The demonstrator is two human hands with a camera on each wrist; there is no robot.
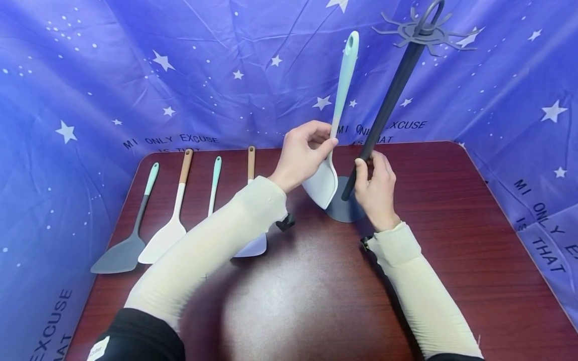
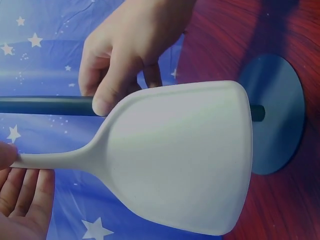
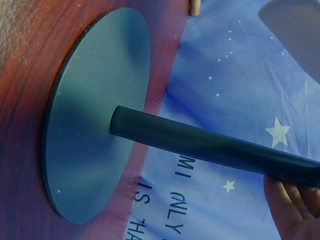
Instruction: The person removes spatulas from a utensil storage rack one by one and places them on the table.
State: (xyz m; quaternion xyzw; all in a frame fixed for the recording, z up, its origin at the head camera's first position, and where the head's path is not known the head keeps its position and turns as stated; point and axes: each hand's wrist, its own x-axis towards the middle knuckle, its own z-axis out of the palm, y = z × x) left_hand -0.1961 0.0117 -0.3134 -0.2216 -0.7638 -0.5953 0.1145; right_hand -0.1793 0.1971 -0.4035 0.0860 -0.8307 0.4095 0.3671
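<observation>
My left hand (image 1: 298, 158) pinches a spatula (image 1: 345, 75) low on its handle, between thumb and fingers. The mint-green handle points up, and the white blade (image 2: 180, 160) hangs down just left of a dark utensil stand (image 1: 393, 98). My right hand (image 1: 378, 188) holds the lower part of the stand's pole (image 3: 210, 142), thumb on one side and fingers on the other. The round base (image 3: 95, 135) rests on the table, partly behind the blade in the head view. At the top of the stand is a ring of hooks (image 1: 420, 32) with nothing hanging on it.
Left on the dark red table (image 1: 451, 210) lie a grey spatula (image 1: 122, 253) with a mint handle and a white spatula (image 1: 164, 240) with a wooden handle. Beside them are a mint-handled utensil (image 1: 215, 183) and a wooden-handled one (image 1: 251, 163), partly behind my left arm. Starry blue cloth surrounds the table.
</observation>
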